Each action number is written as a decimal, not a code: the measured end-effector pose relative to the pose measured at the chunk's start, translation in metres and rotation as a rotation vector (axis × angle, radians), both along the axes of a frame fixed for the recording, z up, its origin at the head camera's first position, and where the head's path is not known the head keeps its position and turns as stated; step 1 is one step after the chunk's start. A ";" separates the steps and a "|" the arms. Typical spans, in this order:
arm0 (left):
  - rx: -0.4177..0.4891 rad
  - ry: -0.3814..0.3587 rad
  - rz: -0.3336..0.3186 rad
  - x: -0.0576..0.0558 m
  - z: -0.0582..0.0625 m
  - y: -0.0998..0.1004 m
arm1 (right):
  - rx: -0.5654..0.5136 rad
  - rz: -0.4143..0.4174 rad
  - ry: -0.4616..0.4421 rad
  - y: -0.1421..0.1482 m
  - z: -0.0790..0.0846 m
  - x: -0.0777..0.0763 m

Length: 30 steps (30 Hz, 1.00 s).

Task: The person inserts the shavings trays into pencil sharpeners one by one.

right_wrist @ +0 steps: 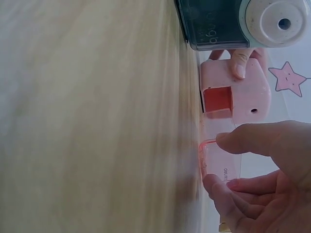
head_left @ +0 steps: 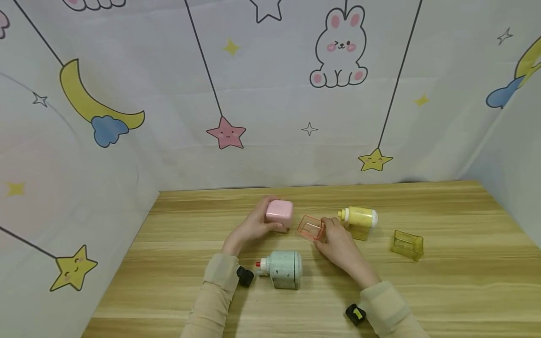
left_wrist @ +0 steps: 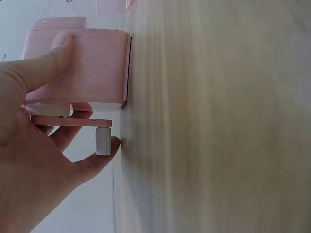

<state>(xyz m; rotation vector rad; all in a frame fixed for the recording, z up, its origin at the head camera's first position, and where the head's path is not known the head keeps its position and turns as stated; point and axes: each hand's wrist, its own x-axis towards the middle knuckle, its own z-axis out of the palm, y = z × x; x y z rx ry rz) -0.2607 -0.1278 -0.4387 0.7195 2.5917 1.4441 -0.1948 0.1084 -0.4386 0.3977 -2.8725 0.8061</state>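
A: Beginning at the left, what is held?

B: The left hand [head_left: 252, 226] grips the pink pencil sharpener [head_left: 279, 212], thumb along one side and fingers curled round the other, spread only as wide as the body. The crank [left_wrist: 73, 121] projects on the palm side, to the left.

A: And the unit in front of it?

B: A green pencil sharpener [head_left: 284, 268], nearer the person on the wooden table [head_left: 169, 291], touched by neither hand.

A: Which relation governs the centre?

B: The transparent red drawer [head_left: 310, 227] lies just right of the pink body, a narrow gap between them. The drawer slot [right_wrist: 217, 99], low in the sharpener, faces the right hand's side. Drawer and slot thus appear roughly opposite, and the line joining them runs chiefly sideways. The drawer's long axis cannot be told with certainty.

A: The right grip?

B: The right hand [head_left: 340, 246], the nearer of the two to the drawer, pinches it between thumb and fingertips, parted by little more than the piece itself.

A: And farther right?

B: A yellow pencil sharpener [head_left: 360, 217], just beyond the right hand; then a transparent yellow drawer [head_left: 407, 244], lying apart.
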 end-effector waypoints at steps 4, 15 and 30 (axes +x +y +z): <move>0.001 -0.017 -0.008 0.001 0.000 0.000 | 0.001 0.003 -0.016 -0.001 0.000 -0.001; 0.029 -0.040 -0.058 0.022 0.026 0.006 | -0.003 0.005 -0.036 -0.004 0.002 0.000; 0.015 -0.054 -0.091 0.011 0.002 0.004 | -0.048 0.024 -0.036 -0.008 -0.001 -0.001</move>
